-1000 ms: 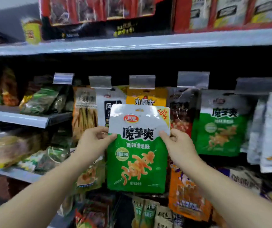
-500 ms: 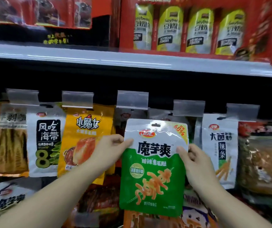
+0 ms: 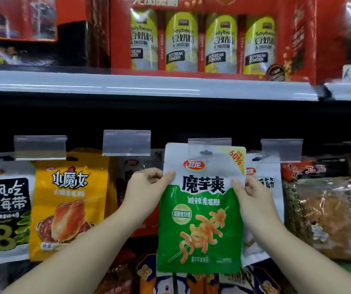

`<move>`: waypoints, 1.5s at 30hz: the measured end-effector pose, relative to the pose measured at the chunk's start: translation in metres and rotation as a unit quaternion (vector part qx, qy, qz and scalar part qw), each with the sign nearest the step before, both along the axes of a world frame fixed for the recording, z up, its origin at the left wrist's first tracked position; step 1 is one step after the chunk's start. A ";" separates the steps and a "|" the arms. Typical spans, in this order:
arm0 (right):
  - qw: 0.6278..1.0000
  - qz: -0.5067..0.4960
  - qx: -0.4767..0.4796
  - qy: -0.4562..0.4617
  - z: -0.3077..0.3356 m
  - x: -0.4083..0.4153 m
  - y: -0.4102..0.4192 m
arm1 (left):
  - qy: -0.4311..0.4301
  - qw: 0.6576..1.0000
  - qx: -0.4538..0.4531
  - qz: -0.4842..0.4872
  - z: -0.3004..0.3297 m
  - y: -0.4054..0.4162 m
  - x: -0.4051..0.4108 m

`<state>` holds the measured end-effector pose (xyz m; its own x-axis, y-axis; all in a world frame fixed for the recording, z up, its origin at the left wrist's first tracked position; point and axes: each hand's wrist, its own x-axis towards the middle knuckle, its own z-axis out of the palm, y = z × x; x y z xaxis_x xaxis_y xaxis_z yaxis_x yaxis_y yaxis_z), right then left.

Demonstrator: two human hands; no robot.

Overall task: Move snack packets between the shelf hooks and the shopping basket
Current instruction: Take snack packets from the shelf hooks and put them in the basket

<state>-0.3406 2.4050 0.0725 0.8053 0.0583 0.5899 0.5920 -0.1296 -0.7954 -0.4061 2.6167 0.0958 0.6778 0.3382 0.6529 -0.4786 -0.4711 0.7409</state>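
- The green-and-white snack packet (image 3: 200, 209) is held upright in front of the hanging row, between the two hands; its white top edge overlaps the lower part of a clear price-tag holder (image 3: 209, 141), and the hang hole near the top sits just below that holder; whether the hole is on a hook cannot be told
- The left hand (image 3: 147, 184) pinches the packet's left edge just where white meets green; thumb on the front, the other fingers curled behind
- The right hand (image 3: 249, 195) pinches the right edge at about the same height; thumb on the front face, fingers tucked behind the packet
- Both forearms rise from the lower corners of the view toward the packet
- To the left hang a yellow packet (image 3: 69, 200) and, beyond it, a white packet with a black panel (image 3: 7, 209); a dark packet (image 3: 132, 172) sits behind the left hand
- Just behind the right hand hangs a white packet (image 3: 263, 181); further right, a clear bag of brown snacks (image 3: 327, 217)
- Above, a pale shelf edge (image 3: 144, 85) carries a red box with four yellow soybean powder packs (image 3: 202, 41)
- More packets hang in a lower row, partly hidden by the arms and blurred
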 end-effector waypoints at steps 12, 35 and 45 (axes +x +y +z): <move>0.999 -0.007 -0.018 0.028 -0.002 0.031 0.005 | 0.031 0.999 -0.012 0.025 -0.011 0.007 0.033; 0.978 -0.098 -0.161 -0.085 -0.015 0.061 0.023 | 0.117 0.968 0.114 0.190 -0.019 0.021 0.048; 0.865 -0.195 -0.416 -0.202 -0.008 0.013 0.037 | 0.154 0.913 0.268 0.266 -0.025 0.058 -0.049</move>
<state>-0.3281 2.4423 0.0646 0.5971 0.3683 0.7127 0.5827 -0.8097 -0.0698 -0.4547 2.6750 0.0703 0.6900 0.3618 0.6269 0.1166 -0.9104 0.3970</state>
